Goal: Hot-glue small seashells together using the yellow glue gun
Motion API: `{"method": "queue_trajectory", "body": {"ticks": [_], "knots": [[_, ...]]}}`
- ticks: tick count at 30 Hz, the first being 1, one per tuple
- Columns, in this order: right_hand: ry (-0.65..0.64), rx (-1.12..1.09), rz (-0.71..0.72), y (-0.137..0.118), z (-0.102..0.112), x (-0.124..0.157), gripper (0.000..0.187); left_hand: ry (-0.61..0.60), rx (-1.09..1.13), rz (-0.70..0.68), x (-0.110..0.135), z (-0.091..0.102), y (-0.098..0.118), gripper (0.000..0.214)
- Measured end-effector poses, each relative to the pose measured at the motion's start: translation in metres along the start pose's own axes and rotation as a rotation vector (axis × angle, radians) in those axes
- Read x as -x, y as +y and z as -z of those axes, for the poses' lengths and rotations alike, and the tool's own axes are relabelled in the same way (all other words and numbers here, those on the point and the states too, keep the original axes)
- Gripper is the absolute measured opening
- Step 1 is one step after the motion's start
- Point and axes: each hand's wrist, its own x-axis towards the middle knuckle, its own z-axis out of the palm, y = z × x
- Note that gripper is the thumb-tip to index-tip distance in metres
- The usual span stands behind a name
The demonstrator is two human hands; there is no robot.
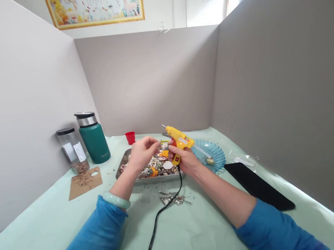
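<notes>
My right hand [185, 158] is wrapped round the handle of a yellow glue gun [179, 138], its nozzle pointing up and to the left. From the handle's base a black cord [159, 213] runs down to the table's front edge. My left hand [144, 151] is to the left of the glue gun, thumb and fingertips pinched together; anything between them is too small to make out. Beneath both hands lies a metal tray [155, 180] filled with shells, small stones and a few orange pieces. A little pile of metal clips [176, 198] lies in front of the tray.
A green bottle [94, 141], a clear jar [73, 151] and a brown card [85, 183] stand or lie at the left. Behind the tray is a red cup [130, 138]. On the right are a blue fluted plate [218, 150] and a black flat pad [259, 186]. Grey partitions [155, 75] enclose the table.
</notes>
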Motion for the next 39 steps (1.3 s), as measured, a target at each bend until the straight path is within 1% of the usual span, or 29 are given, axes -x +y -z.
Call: {"method": "queue_trajectory", "body": {"ticks": [3, 6, 13, 17, 21, 26, 32, 36, 37, 39], "knots": [[-0.022, 0.009, -0.007, 0.0, 0.001, 0.0, 0.037, -0.004, -0.134, -0.094, 0.002, 0.001, 0.002, 0.008], [-0.029, 0.007, -0.027, 0.001, 0.001, 0.0, 0.038, -0.01, -0.179, -0.153, 0.003, 0.001, 0.003, 0.012], [-0.024, -0.004, -0.058, 0.001, 0.002, 0.0, 0.038, -0.019, -0.149, -0.122, 0.004, 0.001, 0.001, 0.014], [-0.036, -0.006, -0.063, 0.002, 0.003, -0.001, 0.037, -0.011, -0.203, -0.174, 0.005, 0.0, 0.002, 0.015], [-0.053, -0.017, -0.069, 0.002, 0.003, -0.001, 0.037, -0.014, -0.317, -0.248, 0.006, -0.001, 0.003, 0.016], [-0.075, 0.005, -0.061, 0.0, 0.001, 0.001, 0.037, -0.018, -0.307, -0.252, 0.007, -0.001, 0.004, 0.016], [-0.11, 0.083, -0.043, 0.001, 0.004, 0.001, 0.034, -0.039, -0.392, -0.26, 0.008, 0.001, 0.003, 0.014], [-0.128, 0.14, -0.035, 0.003, 0.009, -0.001, 0.035, -0.044, -0.384, -0.311, 0.007, 0.002, 0.001, 0.012], [-0.135, 0.155, -0.029, 0.003, 0.01, -0.002, 0.035, -0.044, -0.42, -0.334, 0.007, 0.002, 0.001, 0.011], [-0.151, 0.184, -0.015, 0.004, 0.012, -0.002, 0.034, -0.054, -0.568, -0.39, 0.006, 0.002, -0.001, 0.011]]}}
